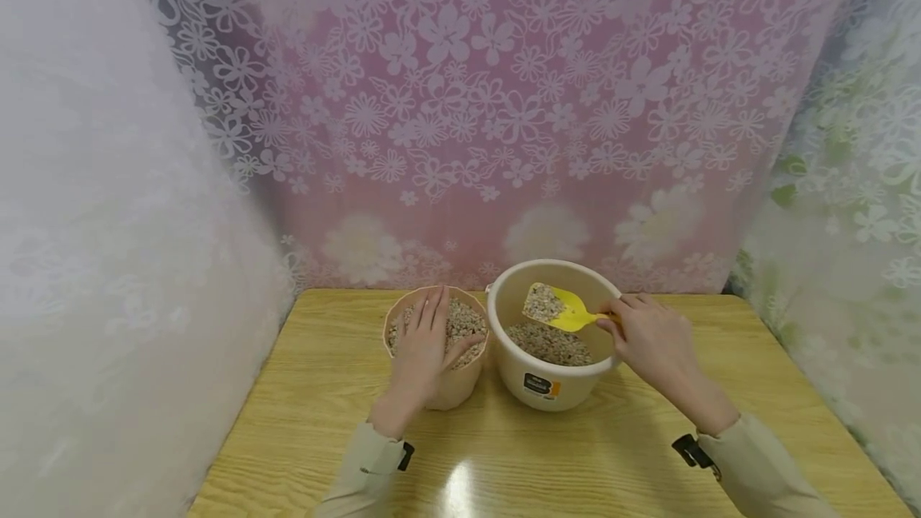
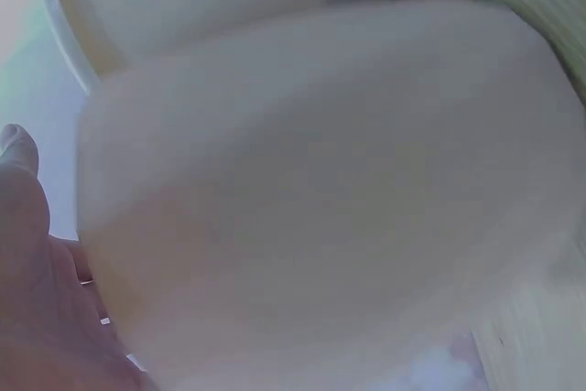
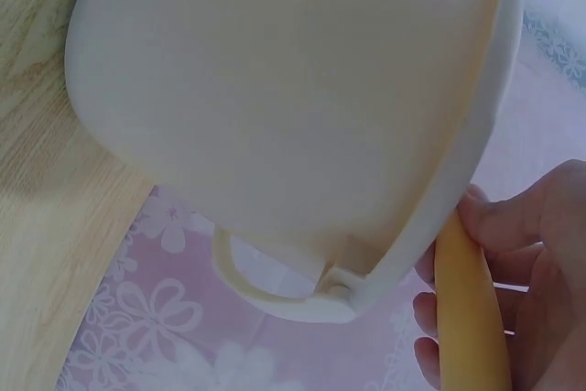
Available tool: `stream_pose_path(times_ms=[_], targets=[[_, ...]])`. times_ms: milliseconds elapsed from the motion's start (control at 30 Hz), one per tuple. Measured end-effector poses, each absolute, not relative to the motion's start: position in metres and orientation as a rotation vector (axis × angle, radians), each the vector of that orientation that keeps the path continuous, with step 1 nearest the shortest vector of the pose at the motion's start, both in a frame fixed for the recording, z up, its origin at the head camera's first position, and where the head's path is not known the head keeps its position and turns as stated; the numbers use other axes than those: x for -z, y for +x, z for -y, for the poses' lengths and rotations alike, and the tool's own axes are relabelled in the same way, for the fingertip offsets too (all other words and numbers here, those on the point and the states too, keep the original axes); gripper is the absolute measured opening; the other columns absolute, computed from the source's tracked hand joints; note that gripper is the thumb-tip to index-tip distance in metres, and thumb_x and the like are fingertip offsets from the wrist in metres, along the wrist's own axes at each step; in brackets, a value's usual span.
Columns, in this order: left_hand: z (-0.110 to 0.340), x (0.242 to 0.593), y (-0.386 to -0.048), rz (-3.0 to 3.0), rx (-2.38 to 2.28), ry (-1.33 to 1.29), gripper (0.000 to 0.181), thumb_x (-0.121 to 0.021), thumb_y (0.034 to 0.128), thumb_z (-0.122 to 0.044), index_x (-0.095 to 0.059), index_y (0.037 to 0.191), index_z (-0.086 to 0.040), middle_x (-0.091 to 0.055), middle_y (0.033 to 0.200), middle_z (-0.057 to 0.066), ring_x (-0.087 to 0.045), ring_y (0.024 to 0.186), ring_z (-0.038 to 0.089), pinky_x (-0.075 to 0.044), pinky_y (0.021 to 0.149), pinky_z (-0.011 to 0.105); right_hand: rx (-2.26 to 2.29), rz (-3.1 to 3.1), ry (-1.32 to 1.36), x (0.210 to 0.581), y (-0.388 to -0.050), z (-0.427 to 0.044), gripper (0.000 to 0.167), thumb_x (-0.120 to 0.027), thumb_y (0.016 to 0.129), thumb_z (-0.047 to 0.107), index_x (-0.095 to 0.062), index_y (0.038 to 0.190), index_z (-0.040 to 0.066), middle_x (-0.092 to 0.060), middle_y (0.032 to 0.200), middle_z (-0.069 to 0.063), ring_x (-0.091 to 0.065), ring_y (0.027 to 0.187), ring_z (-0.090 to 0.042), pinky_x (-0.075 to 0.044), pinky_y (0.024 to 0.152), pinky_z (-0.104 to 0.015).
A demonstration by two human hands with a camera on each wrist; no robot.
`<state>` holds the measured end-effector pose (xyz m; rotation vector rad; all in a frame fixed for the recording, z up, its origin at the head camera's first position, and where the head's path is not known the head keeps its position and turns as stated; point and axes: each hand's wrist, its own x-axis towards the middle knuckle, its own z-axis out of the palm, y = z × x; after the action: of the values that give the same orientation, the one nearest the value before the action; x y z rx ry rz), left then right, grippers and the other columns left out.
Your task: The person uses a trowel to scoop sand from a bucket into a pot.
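Observation:
In the head view my right hand (image 1: 658, 342) grips the handle of a yellow scoop (image 1: 572, 314), which holds a heap of grainy material above the large cream bucket (image 1: 554, 261). More of the grain (image 1: 550, 344) lies inside that bucket. My left hand (image 1: 420, 346) lies with straight fingers over the smaller pinkish container (image 1: 453, 390), which is full of similar grain (image 1: 464, 322). The right wrist view shows my thumb and fingers (image 3: 490, 217) around the scoop's handle (image 3: 469, 318) beside the bucket's rim. The left wrist view shows the small container's side (image 2: 320, 199).
Both containers stand side by side on a wooden table (image 1: 324, 390), near its back edge. A flowered pink curtain (image 1: 460, 142) hangs behind, with pale sheets at left and right. The bucket's side handle (image 3: 261, 295) shows in the right wrist view.

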<state>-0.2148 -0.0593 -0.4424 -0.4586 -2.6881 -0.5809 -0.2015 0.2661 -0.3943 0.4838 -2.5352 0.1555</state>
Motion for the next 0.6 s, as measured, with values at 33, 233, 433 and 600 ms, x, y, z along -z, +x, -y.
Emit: stream_pose_path(times_ms=[33,233,433,600], targets=[[0.066,0.444,-0.215,2.679,0.61,-0.443,0.091,-0.062,0.0953,-0.054,-0.025,0.161,-0.004,-0.026,0.165,0.015,-0.023,0.153,0.037,-0.013,0.12,0.066,-0.153,2.534,0.482,0.395,-0.202,-0.265,0.013,-0.076,0.09,0.021,-0.077,0.097,0.01,-0.073,0.087,-0.007,-0.066,0.084,-0.03,-0.056,0.06,-0.044],[0.104,0.451,-0.212,2.676,0.637,-0.375,0.089,-0.061,0.0965,-0.054,-0.026,0.16,-0.002,-0.03,0.164,0.018,-0.021,0.153,0.038,-0.01,0.12,0.068,-0.154,2.557,0.467,0.394,-0.203,-0.262,0.012,-0.074,0.093,0.019,-0.075,0.097,0.008,-0.071,0.086,-0.007,-0.065,0.081,-0.03,-0.055,0.061,-0.043],[0.131,0.458,-0.203,2.741,0.66,-0.316,0.086,-0.058,0.0986,-0.054,-0.026,0.16,-0.002,-0.027,0.165,0.016,-0.017,0.154,0.036,-0.007,0.12,0.068,-0.163,2.559,0.463,0.391,-0.205,-0.261,0.012,-0.074,0.093,0.018,-0.075,0.096,0.007,-0.072,0.086,-0.008,-0.065,0.078,-0.029,-0.055,0.061,-0.043],[0.138,0.464,-0.198,2.772,0.674,-0.324,0.088,-0.056,0.099,-0.056,-0.023,0.161,-0.003,-0.022,0.167,0.015,-0.012,0.155,0.035,-0.004,0.121,0.067,-0.163,2.547,0.466,0.389,-0.207,-0.259,0.011,-0.075,0.092,0.019,-0.075,0.095,0.008,-0.071,0.083,-0.006,-0.063,0.074,-0.027,-0.052,0.057,-0.039]])
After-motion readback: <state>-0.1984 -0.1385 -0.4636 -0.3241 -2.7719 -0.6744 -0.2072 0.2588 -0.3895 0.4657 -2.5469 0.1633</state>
